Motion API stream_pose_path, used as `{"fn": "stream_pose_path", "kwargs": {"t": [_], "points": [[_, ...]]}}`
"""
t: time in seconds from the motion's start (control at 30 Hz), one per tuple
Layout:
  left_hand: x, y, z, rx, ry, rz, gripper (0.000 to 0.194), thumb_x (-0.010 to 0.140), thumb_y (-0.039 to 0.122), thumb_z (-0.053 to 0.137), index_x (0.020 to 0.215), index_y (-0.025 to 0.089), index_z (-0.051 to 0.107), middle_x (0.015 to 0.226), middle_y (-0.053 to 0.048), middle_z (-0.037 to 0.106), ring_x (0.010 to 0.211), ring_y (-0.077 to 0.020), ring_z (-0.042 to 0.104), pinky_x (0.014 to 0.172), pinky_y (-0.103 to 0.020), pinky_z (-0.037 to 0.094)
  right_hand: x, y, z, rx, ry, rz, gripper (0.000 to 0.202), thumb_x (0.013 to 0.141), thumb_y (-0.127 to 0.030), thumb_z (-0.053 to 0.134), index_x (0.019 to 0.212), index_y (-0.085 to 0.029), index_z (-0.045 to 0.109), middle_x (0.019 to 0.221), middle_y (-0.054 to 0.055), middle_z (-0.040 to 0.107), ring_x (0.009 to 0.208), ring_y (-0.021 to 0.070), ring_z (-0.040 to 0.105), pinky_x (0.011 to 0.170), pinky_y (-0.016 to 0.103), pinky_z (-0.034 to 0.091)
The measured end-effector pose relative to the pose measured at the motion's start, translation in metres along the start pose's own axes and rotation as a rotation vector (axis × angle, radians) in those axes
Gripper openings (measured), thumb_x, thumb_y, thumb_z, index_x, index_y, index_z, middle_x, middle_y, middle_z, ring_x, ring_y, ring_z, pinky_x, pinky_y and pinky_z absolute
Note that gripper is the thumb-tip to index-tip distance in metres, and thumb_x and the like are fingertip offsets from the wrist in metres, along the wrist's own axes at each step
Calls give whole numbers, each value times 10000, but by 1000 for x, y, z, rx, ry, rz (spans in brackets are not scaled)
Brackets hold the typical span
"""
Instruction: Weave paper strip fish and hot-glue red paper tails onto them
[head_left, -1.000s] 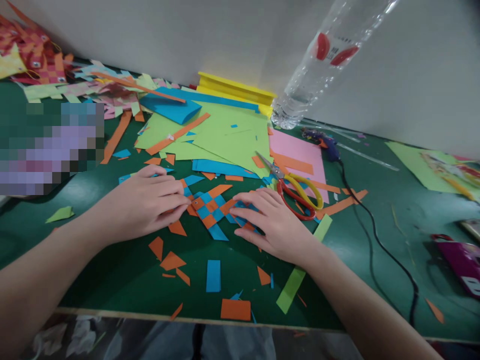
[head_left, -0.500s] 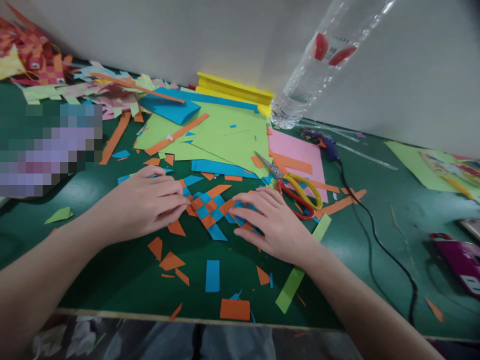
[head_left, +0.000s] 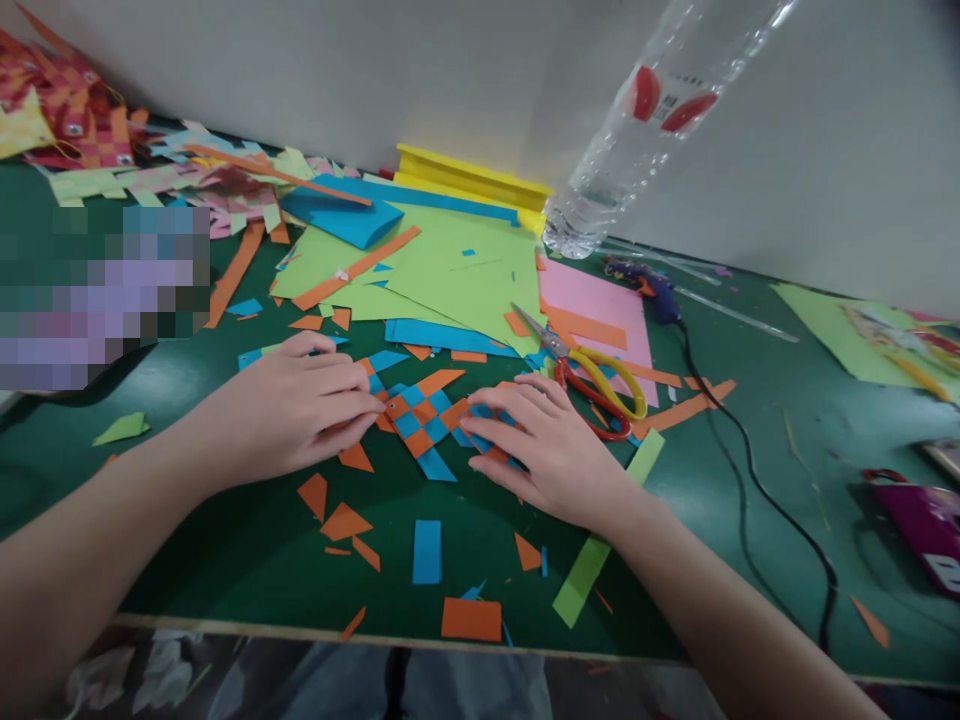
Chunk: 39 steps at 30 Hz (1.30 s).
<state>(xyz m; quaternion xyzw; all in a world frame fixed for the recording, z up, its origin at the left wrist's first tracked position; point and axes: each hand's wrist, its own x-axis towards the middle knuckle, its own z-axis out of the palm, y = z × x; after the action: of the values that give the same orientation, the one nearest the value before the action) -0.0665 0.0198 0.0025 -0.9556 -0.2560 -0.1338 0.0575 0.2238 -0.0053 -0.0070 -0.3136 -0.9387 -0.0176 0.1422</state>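
A woven paper fish [head_left: 421, 418] in blue and orange checks lies flat on the green table between my hands, a small eye at its left end. My left hand [head_left: 321, 395] curls over another blue and orange paper fish [head_left: 375, 372], mostly hidden under the palm, its fingertips close to the middle fish's nose. Under the bent fingers of my right hand [head_left: 536, 440] is a further checked fish [head_left: 491, 425], near the middle one's tail. Red and yellow scissors [head_left: 600, 385] lie open just beyond my right hand.
Orange scraps [head_left: 346, 522] and a green strip [head_left: 577, 580] lie near the front edge. Green sheets [head_left: 465, 265] are stacked behind. A plastic bottle [head_left: 622, 150] leans by the wall. A glue gun [head_left: 656, 290] trails a black cable. Finished paper pieces [head_left: 82, 110] pile up far left.
Both hands hold nearly the same pose over the fish. The whole view has shifted very slightly; nothing has been picked up or let go.
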Motion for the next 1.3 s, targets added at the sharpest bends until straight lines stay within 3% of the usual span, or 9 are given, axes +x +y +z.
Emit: {"fn": "stream_pose_path", "kwargs": {"t": [0.23, 0.77, 1.3], "points": [[0, -2, 7, -104, 40, 66, 217, 939, 194, 468, 1015, 215, 670, 840, -7, 655, 768, -151, 567, 832, -351, 339, 0, -1, -1, -41, 0, -23, 282, 936, -358, 497, 1087, -166, 637, 1166, 97, 631, 1047, 209, 555, 1009, 440, 354], [-2, -2, 7, -170, -8, 65, 250, 919, 207, 485, 1081, 231, 673, 908, -36, 645, 855, -172, 579, 853, -357, 330, 1, -2, -1, -42, 10, -37, 292, 937, -355, 494, 1111, -157, 620, 1158, 94, 639, 1047, 209, 562, 1015, 438, 341], [0, -4, 10, -69, 56, 4, 235, 939, 206, 466, 1053, 190, 671, 851, -39, 643, 794, -176, 576, 796, -337, 355, 1, -3, 0, -15, -32, -5, 295, 947, -362, 475, 1116, -169, 622, 1185, 84, 625, 1061, 210, 556, 1016, 432, 339]]}}
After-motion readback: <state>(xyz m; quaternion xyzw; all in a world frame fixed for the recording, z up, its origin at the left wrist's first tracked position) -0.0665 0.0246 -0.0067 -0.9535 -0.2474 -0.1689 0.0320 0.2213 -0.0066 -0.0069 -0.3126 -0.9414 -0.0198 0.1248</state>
